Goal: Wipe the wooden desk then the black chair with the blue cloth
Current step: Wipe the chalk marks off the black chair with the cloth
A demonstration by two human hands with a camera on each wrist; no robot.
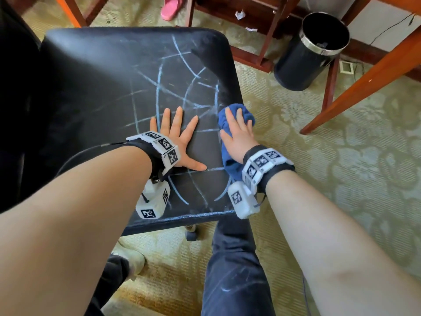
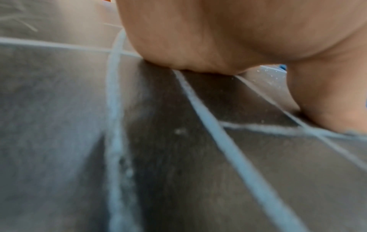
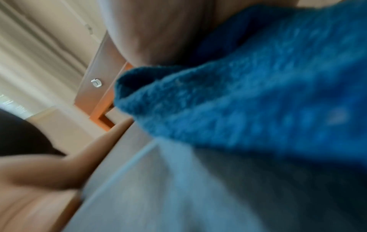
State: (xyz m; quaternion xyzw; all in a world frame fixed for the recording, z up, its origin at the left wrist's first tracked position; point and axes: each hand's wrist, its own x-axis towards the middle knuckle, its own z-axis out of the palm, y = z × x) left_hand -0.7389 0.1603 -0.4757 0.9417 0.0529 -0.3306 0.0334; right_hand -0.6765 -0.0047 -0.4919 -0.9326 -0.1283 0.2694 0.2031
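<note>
Both forearms are reaching over the black chair's (image 1: 95,87) near edge. The left hand (image 1: 176,139) is lying flat on the seat, fingers straight and spread. Just beside it, the right hand (image 1: 237,136) is pressing the bunched blue cloth (image 1: 230,166) onto the seat's right edge, fingers laid slightly apart over it. Beyond, chalk lines (image 1: 182,87) are crossing the seat; a bin (image 1: 305,62) and desk leg (image 1: 364,80) are standing further right.

Black bin (image 1: 303,65) w/ chrome rim, upright on the patterned green carpet (image 1: 341,167), top right; pink slipper (image 1: 170,6) at top edge, partly cut off; crumpled white paper scrap (image 1: 239,14) nr it; dark trousers (image 1: 234,270) btm centre; pale shoe (image 1: 134,258) beside.
</note>
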